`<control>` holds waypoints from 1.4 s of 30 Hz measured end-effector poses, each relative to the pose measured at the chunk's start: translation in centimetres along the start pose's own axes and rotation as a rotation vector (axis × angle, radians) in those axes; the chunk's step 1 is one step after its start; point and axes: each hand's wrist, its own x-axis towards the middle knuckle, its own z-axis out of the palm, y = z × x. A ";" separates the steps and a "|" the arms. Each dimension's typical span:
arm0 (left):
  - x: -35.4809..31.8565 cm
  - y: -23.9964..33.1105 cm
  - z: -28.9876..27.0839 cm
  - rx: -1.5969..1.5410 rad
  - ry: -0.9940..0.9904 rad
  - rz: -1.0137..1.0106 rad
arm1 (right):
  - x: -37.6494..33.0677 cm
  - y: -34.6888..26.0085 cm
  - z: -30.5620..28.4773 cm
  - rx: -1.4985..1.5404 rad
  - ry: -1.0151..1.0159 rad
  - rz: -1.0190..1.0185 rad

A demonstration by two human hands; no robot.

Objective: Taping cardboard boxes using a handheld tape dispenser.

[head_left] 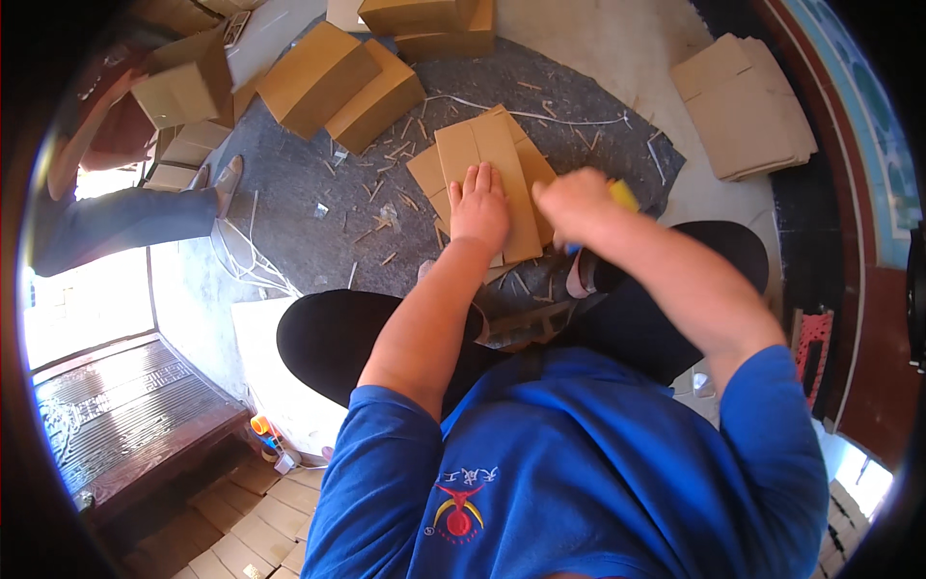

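On the grey mat (309,222), left hand (479,207) presses flattened cardboard (487,154), fingers spread; right hand (574,201) fingers grip a yellow tool (624,195).

Sunlit pale floor (617,43) under a dark grey mat (309,203), patterned doorstep (125,405) at left.

Left hand (479,207) flat on flattened cardboard sheets (487,154) lying on grey mat (309,212). Right hand (576,201) closed round a yellow tool (623,195). Assembled boxes (338,82) beyond.
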 end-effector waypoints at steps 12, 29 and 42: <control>10.2 -1.3 -9.5 0.241 -0.851 0.095 | -10.2 6.9 -11.4 0.461 0.958 0.171; 9.7 -2.0 -10.8 -1.859 -0.404 -0.229 | 1.4 10.8 -2.7 1.269 0.737 -0.039; 10.2 -5.1 -9.7 -2.072 -0.525 -0.359 | 5.0 11.1 -1.7 1.483 0.577 -0.026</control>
